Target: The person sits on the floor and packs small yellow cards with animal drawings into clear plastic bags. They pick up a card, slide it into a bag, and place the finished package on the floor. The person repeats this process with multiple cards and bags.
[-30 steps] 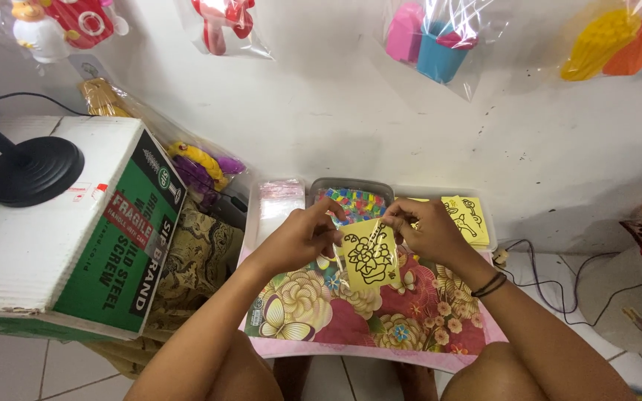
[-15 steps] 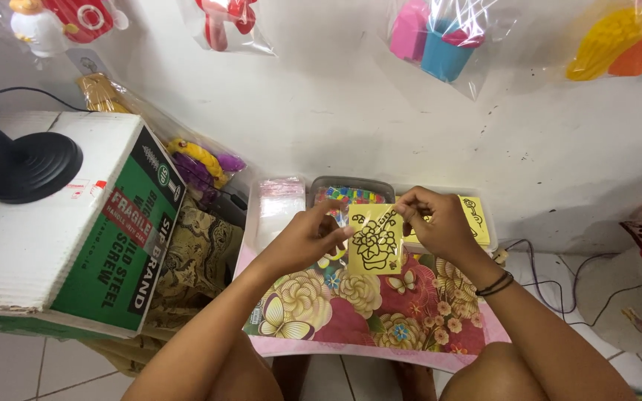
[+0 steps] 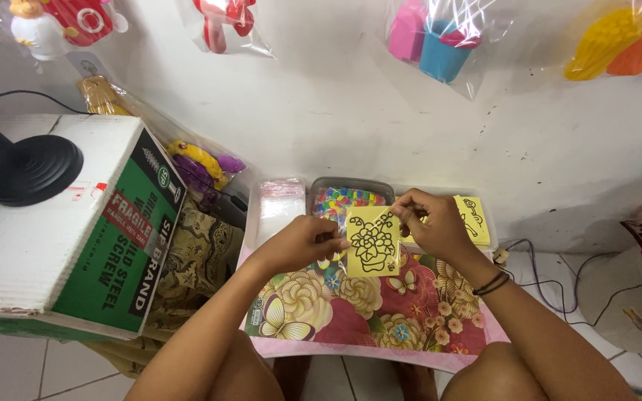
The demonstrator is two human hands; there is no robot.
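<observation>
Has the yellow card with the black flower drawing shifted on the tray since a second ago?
Yes. The yellow card has moved up, away from the person and toward the grey bead box, and now overlaps its near edge.

The left hand (image 3: pixel 302 241) hides the left edge of the yellow card (image 3: pixel 372 242). The right hand (image 3: pixel 431 225) covers most of the card stack (image 3: pixel 474 217) behind its fingers. The tub (image 3: pixel 351 186) past the fingertips holds colourful bits, too small to tell apart.

Open floral tabletop (image 3: pixel 380 319) lies before the hands; a bead tray (image 3: pixel 351 199) and wall (image 3: pixel 321 119) block behind.
</observation>
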